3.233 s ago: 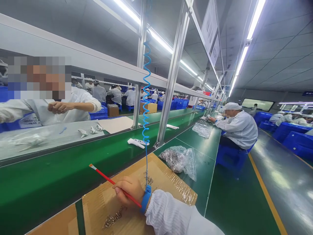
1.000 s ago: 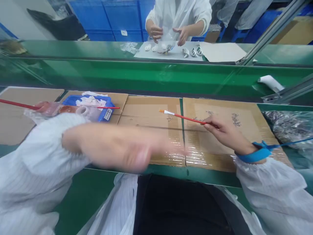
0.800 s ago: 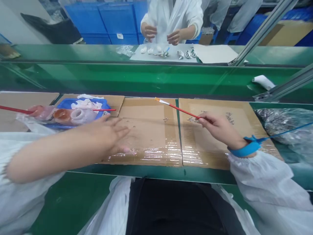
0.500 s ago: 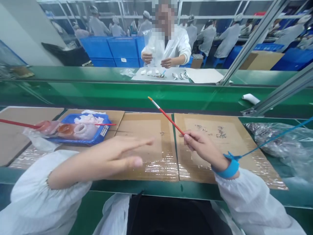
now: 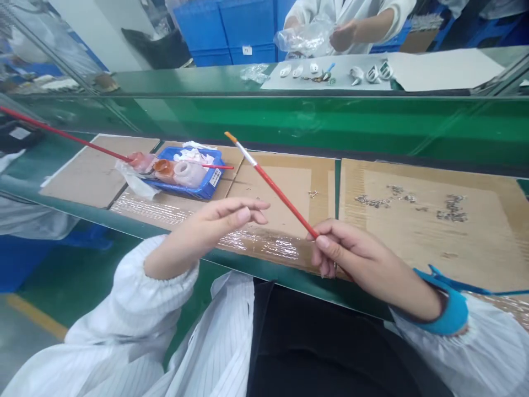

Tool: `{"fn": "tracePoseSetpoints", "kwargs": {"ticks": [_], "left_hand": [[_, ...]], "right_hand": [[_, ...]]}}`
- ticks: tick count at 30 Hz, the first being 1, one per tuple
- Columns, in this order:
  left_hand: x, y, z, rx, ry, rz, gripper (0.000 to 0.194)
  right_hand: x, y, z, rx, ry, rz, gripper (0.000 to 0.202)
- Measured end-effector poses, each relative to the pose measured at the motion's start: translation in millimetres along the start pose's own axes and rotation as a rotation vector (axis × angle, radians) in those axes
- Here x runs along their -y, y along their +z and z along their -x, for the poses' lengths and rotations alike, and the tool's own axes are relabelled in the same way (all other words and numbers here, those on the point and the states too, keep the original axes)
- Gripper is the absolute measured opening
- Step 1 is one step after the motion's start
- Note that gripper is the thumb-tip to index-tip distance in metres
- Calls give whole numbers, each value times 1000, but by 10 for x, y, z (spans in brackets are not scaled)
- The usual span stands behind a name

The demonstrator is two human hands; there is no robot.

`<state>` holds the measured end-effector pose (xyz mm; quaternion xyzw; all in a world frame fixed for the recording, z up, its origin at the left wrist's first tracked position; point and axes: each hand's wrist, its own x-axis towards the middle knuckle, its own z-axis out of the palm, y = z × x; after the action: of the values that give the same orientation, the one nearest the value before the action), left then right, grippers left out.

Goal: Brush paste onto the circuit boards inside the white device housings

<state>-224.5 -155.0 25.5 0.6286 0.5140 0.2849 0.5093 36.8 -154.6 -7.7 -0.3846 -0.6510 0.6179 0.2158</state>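
A red-handled paintbrush (image 5: 278,191) with a white ferrule and orange bristles is pinched in my right hand (image 5: 351,251), its tip tilted up and to the left. My left hand (image 5: 215,221) hovers over the cardboard, fingers loosely extended, apart from the brush and with nothing visible in it. Small metal pieces lie in clusters (image 5: 452,208) on the right cardboard sheet (image 5: 397,248), and a few more pieces (image 5: 313,194) rest on the middle sheet (image 5: 285,173). A blue wristband (image 5: 450,309) with a cord circles my right wrist.
Left of centre, a blue tray (image 5: 205,190) holds white tissue (image 5: 194,160), and small open jars (image 5: 188,173) with brushes stand at its front. Across a green partition (image 5: 289,118), a co-worker's hands (image 5: 345,36) handle clear plastic beside white parts (image 5: 372,73).
The view has swung left and downward. My left hand has drawn back a little, its fingers now more curved. The brush stays in my right hand, still pointing up and left.
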Motion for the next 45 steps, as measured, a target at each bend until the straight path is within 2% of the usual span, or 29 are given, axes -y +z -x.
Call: {"fn": "tracePoseSetpoints", "kwargs": {"ticks": [3, 6, 8, 10, 13, 15, 19, 22, 28, 34, 39, 42, 45], "left_hand": [[-68, 56, 142, 149, -22, -156, 32], [-145, -11, 294, 225, 106, -251, 42], [-157, -49, 353, 176, 177, -229, 39], [-130, -34, 355, 43, 143, -191, 32], [-44, 98, 263, -233, 59, -128, 27], [16, 227, 181, -319, 79, -22, 31], [86, 446, 69, -259, 114, 283, 26], [95, 508, 33, -276, 98, 393, 15], [107, 489, 6, -314, 158, 365, 11], [148, 510, -22, -225, 170, 367, 10], [151, 521, -37, -215, 162, 365, 14], [187, 507, -59, -274, 145, 439, 15], [233, 485, -102, -412, 138, 570, 16]], "right_hand": [[20, 71, -35, 29, -27, 74, 25], [21, 77, -55, 27, -32, 88, 23], [20, 76, -62, 24, -25, 74, 23], [22, 87, -65, 35, -22, 39, 23], [37, 130, -72, 97, -21, -17, 24], [53, 165, -83, 143, -13, -5, 26], [85, 207, -113, 183, -1, 88, 28], [78, 208, -127, 201, -8, 156, 34], [-3, 208, -154, 205, 16, 124, 43], [-6, 214, -119, 197, 23, 189, 41], [0, 211, -103, 187, 12, 232, 42], [22, 191, -68, 149, 28, 202, 35], [95, 140, 17, 22, -27, 225, 32]]}}
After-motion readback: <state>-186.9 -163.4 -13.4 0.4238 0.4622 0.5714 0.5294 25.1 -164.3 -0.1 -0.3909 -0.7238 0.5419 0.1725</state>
